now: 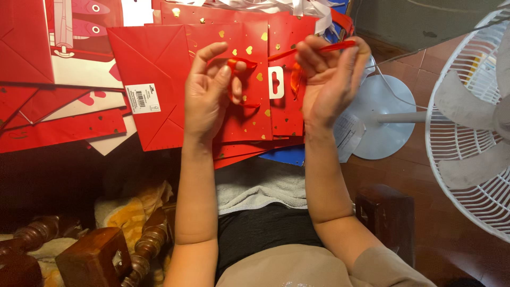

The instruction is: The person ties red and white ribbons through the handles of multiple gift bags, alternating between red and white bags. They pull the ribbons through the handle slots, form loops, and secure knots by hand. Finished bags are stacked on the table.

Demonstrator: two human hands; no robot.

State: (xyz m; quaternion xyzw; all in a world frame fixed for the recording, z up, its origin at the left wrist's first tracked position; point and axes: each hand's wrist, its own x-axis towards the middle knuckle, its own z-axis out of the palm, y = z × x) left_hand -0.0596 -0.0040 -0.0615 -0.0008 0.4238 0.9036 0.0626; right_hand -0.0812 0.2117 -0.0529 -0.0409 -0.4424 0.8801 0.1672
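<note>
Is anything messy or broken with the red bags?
Nothing looks broken. The red gift bags lie flat in a loose, crooked, overlapping pile. The left hand and right hand pinch a red ribbon above the gold-heart bag.

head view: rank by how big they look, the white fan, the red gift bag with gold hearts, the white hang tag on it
1. white fan, though cut off by the frame and nearer the camera
2. red gift bag
3. white hang tag, clearly smallest

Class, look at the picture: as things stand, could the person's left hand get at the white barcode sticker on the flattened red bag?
Probably yes. The left hand is raised just right of the barcode sticker, and nothing lies between them on the red bag. But its fingers are busy pinching a red ribbon, so it would have to let go first.
</note>
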